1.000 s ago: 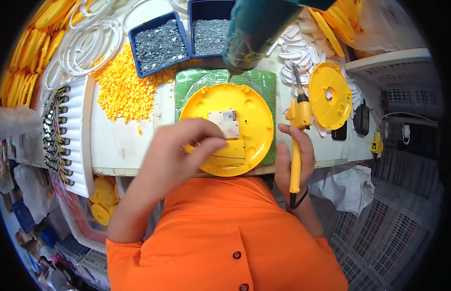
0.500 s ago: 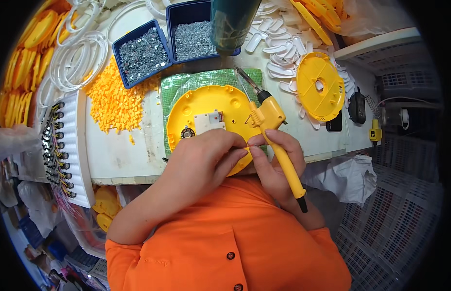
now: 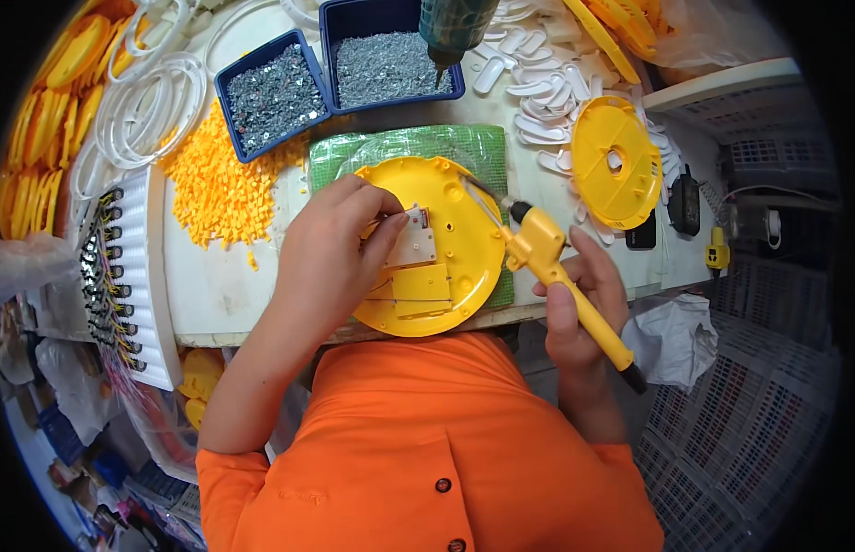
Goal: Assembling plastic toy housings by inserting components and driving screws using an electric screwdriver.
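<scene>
A round yellow plastic shell [image 3: 478, 253] lies on a green plastic-wrapped pad [image 3: 487, 143] in front of me. Inside it sit a small white box [image 3: 415, 247] and, nearer me, a yellow rectangular panel [image 3: 422, 291] with thin dark wire across it. My left hand [image 3: 334, 244] is over the shell's left side, thumb and fingers pinched together beside the white box; whatever lies between them is hidden. My right hand [image 3: 584, 299] grips a yellow soldering gun [image 3: 538, 244] by its handle. The gun's thin metal end slants over the shell's right rim.
Two blue bins [image 3: 271, 97] of small metal screws stand behind the pad. Small yellow pieces [image 3: 216, 184] are heaped at left, beside a white rack [image 3: 151, 276] of wired parts. A screwdriver [image 3: 450, 32] hangs overhead. Right lie white plastic parts [image 3: 538, 101] and a yellow disc [image 3: 616, 164].
My hands have moved apart. The left went up and left to the white box; the right moved right with the soldering gun, uncovering the yellow panel. The hanging screwdriver has swung.
</scene>
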`<state>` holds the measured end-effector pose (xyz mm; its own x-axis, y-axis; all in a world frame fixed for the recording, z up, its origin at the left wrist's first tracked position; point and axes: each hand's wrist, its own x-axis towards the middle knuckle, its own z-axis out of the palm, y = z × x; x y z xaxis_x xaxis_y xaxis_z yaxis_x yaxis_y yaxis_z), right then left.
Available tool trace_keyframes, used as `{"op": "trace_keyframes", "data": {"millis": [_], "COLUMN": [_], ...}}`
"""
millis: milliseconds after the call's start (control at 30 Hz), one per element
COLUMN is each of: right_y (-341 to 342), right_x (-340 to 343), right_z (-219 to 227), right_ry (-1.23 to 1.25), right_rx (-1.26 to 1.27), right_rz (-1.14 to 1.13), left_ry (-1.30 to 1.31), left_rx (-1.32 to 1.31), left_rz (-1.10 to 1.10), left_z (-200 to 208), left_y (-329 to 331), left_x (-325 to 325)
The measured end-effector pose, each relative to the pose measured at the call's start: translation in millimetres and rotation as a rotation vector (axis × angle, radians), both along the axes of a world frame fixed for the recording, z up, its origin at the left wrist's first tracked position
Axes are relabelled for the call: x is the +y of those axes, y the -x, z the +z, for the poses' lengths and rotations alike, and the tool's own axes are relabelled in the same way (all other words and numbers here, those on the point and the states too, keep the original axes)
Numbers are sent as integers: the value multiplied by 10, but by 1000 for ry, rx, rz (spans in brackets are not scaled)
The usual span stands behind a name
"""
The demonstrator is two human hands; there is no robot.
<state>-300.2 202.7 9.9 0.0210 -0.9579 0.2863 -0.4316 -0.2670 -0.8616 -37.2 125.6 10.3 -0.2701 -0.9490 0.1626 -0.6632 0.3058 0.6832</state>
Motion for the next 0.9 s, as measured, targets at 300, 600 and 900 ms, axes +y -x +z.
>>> {"op": "trace_keyframes", "data": {"millis": [300, 600, 900], "right_y": [6, -26, -25], "right_x": [134, 129, 108], "right_z": [-78, -17, -29], "right_ry": [-103, -147, -96], "right_rx": [-88, -25, -56], "right_rz": [85, 85, 88], "left_ry": [102, 118, 125], "left_rx": [-68, -51, -51], "left_rz": [-27, -21, -8], "left_z": [-168, -173, -187], "left_y": [38, 32, 63], "left_x": [-2, 0, -5]}}
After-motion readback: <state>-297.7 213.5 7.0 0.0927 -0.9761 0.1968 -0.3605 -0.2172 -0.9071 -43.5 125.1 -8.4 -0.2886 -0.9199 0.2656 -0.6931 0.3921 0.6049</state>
